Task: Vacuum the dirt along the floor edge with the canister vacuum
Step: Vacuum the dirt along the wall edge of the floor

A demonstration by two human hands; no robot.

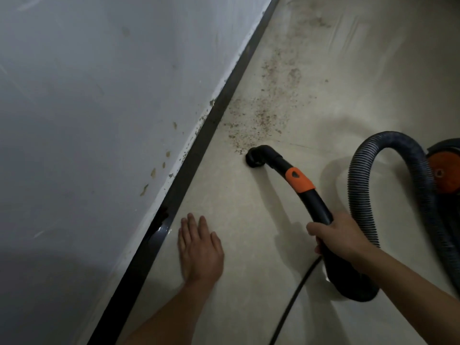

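A: Down on the pale floor (pixel 249 220), right at its left edge, beside the dark skirting (pixel 196 155) and the grey wall (pixel 99 95).
B: Gripping the curved black vacuum wand (pixel 321 207) with the right hand (pixel 341 235). Fingers wrapped fully round the tube, below the orange collar (pixel 298 180).
A: Over to the nozzle (pixel 254 158): mouth down, touching the floor, just beside the near end of the dirt (pixel 261 115).
B: Plenty of that brown grit! Spread in a band running away along the floor edge, close to the skirting, thinner toward the far end.
A: And the left hand (pixel 199 250)?
B: Flat and palm down, fingers straight and close together, holding nothing, near the skirting. Touching the floor or just above it? Cannot tell.
A: Ribbed hose (pixel 358 185) looping up behind the wand and arching over to the canister (pixel 445 170). Orange and black, that one, cut off at the right edge of view.
B: Thin black cord (pixel 296 295) lying across the floor under the right wrist, heading for the near edge.
A: Brown flecks on the wall too, just above the skirting.
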